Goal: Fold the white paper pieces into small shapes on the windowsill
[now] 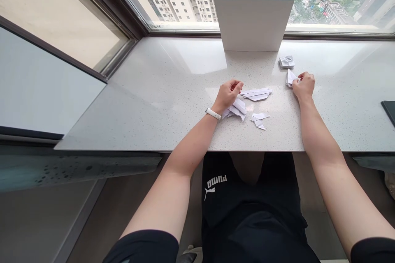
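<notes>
Upside-down white "PUMA" lettering [217, 181] and a leaping-cat logo [209, 192] mark the black shorts [253, 197].

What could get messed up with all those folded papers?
The right hand is at the pointed paper, close to the paper stack, so a bump might push the stack crooked. The left hand is right by the loose paper pile, so it could brush some pieces out of place.

You have open counter [154, 90] left of your left hand [228, 93] and a lane between the folded strips [258, 94] and the white box [251, 22]. The paper stack [286, 62] and box block you ahead-left of your right hand [305, 86].
</notes>
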Available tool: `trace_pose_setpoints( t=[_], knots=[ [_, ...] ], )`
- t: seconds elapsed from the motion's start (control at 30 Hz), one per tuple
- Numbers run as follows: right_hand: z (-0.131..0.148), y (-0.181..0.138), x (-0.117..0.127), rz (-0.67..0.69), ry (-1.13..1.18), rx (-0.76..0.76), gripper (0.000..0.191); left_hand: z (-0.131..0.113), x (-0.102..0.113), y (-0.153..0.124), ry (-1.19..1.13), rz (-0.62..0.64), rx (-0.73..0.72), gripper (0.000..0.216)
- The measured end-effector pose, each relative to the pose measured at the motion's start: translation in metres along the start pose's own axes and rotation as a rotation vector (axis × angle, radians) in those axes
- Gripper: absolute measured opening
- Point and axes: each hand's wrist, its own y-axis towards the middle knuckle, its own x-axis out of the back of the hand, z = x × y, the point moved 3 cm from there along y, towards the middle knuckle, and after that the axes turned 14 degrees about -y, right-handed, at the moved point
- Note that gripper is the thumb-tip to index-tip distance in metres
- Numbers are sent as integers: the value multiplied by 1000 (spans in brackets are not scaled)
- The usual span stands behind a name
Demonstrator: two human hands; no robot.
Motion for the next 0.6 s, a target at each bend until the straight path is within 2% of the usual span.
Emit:
trace_pose_setpoints(
  t=[0.33,0.6],
  knots=[
    [2,0,7,-24,72,-32,12,-3,0,0,1,-8,7,40],
    [8,-2,15,-87,81,-18,10,-3,1,1,-1,-10,11,42]
  ],
)
